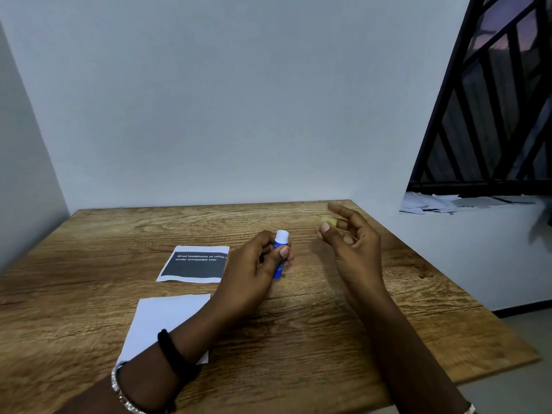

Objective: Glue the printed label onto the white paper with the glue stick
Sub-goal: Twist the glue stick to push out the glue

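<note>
Cap's off: left hand (pixel 257 264) grips the glue stick (pixel 280 252), right hand (pixel 349 240) pinches the yellowish cap (pixel 328 221). Next I'd guess glue goes on the printed label (pixel 194 264), then onto the white paper (pixel 164 321).

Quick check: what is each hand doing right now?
Left hand: closed around the blue glue stick, uncapped.
Right hand: pinching a small yellow cap, blurred.

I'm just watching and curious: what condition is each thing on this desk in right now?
Blue glue stick: uncapped, white tip up, held in left hand.
Small yellow cap: off, pinched in right hand; blurred.
Printed label with dark panel: flat, print side up, untouched.
Blank white paper: flat, bare, partly under the left forearm.
Wooden table: holds both sheets.
</note>
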